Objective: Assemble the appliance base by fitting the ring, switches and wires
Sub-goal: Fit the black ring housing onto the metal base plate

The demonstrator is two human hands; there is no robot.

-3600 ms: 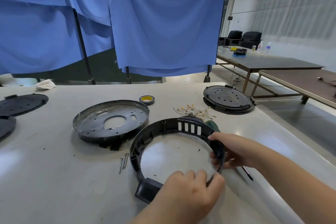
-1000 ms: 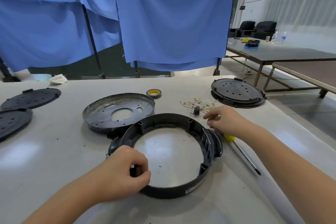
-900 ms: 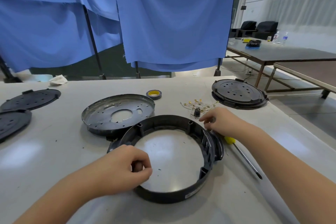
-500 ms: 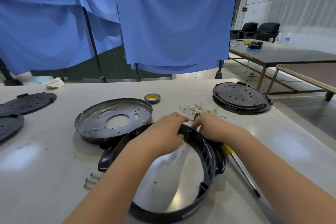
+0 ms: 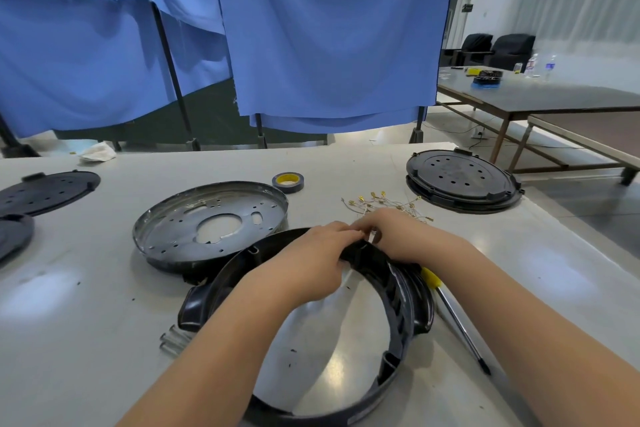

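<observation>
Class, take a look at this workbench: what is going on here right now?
A person is assembling an appliance base at a grey table. Both hands meet at the far rim of a black plastic ring: the left hand grips the rim, and the right hand works something small against it, too hidden to identify. A metal base plate, loose wires, tape roll, screws and a screwdriver lie nearby, unused.

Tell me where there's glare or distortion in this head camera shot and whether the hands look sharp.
Head view: soft ceiling-light glare patches on the table, another inside the ring; wide-angle bending curves the table edge and the curtain poles; the left hand and right hand look slightly soft at the fingers, and the wires behind them are fine but readable.
</observation>
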